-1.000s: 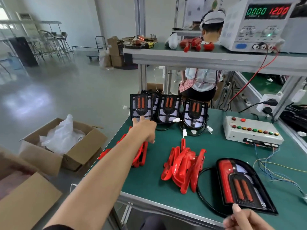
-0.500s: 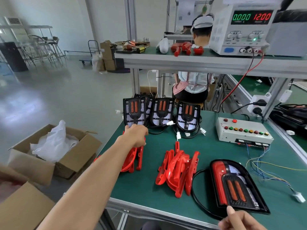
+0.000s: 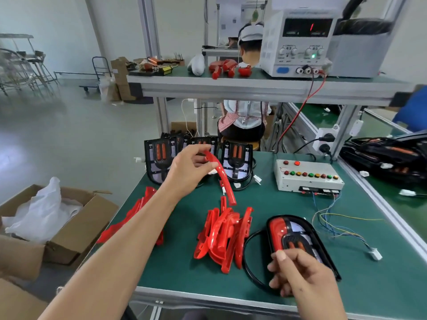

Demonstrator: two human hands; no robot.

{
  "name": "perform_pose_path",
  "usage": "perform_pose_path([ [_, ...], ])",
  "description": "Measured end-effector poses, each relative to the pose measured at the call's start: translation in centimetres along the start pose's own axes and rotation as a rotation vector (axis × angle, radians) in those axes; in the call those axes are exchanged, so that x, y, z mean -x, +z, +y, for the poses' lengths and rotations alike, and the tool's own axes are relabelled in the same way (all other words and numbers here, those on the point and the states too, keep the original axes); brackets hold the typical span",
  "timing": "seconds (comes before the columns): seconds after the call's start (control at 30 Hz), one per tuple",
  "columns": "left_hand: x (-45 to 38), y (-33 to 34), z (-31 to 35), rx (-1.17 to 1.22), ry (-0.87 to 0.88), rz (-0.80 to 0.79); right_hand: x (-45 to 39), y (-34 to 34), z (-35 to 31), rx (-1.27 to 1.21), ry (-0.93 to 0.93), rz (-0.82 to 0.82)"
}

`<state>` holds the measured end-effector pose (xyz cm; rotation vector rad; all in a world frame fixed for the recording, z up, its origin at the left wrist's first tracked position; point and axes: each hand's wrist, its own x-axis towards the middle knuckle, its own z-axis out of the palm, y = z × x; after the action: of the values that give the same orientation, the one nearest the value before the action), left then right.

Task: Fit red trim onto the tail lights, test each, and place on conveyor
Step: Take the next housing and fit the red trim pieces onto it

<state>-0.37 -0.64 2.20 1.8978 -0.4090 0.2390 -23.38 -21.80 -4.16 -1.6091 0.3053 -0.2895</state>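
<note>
A heap of red trims (image 3: 138, 218) lies at the green counter's (image 3: 288, 227) left edge. Above it, the left hand (image 3: 189, 169) pinches one curved red trim piece (image 3: 223, 179) between its fingers (image 3: 205, 161), its free end hanging over the middle trim pile (image 3: 224, 236). Rightward, the right hand (image 3: 298, 273) rests loosely curled on the near end of the tail light (image 3: 298, 236), which lies flat on the counter.

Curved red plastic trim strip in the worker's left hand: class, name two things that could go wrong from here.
1. The left hand pinches the curved red plastic trim strip only at its top end, so it could swing or slip.
2. Its lower end hangs just above the heap of loose red trim pieces and might snag them.
</note>
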Motion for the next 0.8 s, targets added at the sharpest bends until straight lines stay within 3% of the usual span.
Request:
perform_pose_path([
  [0.2, 2.3, 7.4, 5.2, 0.265, 0.136, -0.116, -4.7, -2.5, -4.4, 0.220, -0.089, 0.024],
  [0.43, 4.9, 14.6, 5.5, 0.268, 0.142, -0.232, -6.0, -6.8, -3.1, 0.364, -0.102, 0.059],
  [0.8, 4.6, 17.4, 2.4, -0.252, -0.145, -0.454, -6.2, -7.8, 1.2, 0.835, 0.000, 0.225],
])
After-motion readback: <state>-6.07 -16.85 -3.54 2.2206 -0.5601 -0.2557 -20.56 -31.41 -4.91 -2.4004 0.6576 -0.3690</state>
